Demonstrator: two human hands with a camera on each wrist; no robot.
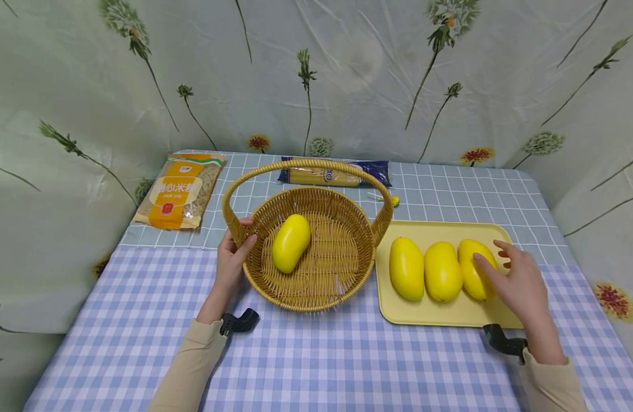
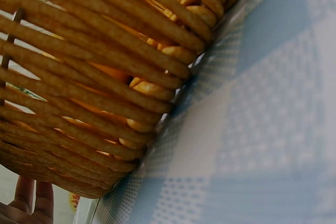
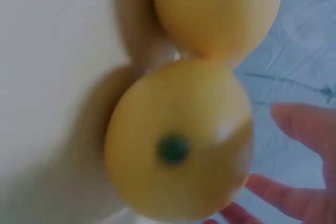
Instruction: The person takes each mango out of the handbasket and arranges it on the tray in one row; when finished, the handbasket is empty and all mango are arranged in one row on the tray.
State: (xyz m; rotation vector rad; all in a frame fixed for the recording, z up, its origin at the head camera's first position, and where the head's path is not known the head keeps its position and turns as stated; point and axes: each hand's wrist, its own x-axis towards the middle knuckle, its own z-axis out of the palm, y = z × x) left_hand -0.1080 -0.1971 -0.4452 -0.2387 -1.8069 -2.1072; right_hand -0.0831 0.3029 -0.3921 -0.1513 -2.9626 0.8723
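My left hand (image 1: 234,257) grips the side of a round wicker basket (image 1: 342,257) at the foot of its tall handle, thumb over the rim. One yellow mango (image 1: 290,243) lies inside the basket, left of its middle. To the right, my right hand (image 1: 522,277) hovers at the rightmost mango (image 1: 473,266) on a pale yellow tray (image 1: 445,315). In the right wrist view, the thumb (image 3: 299,124) stands off that mango (image 3: 178,140), while fingertips reach its edge. Two more mangoes, a middle one (image 1: 443,272) and a left one (image 1: 406,269), lie beside it.
An orange-labelled food bag (image 1: 179,191) lies at the back left. Behind the basket is a blue-ended pack of pasta (image 1: 321,174), with a small yellow item (image 1: 395,201) near it. A checked cloth (image 1: 321,360) covers the table front; a floral curtain (image 1: 357,86) hangs behind.
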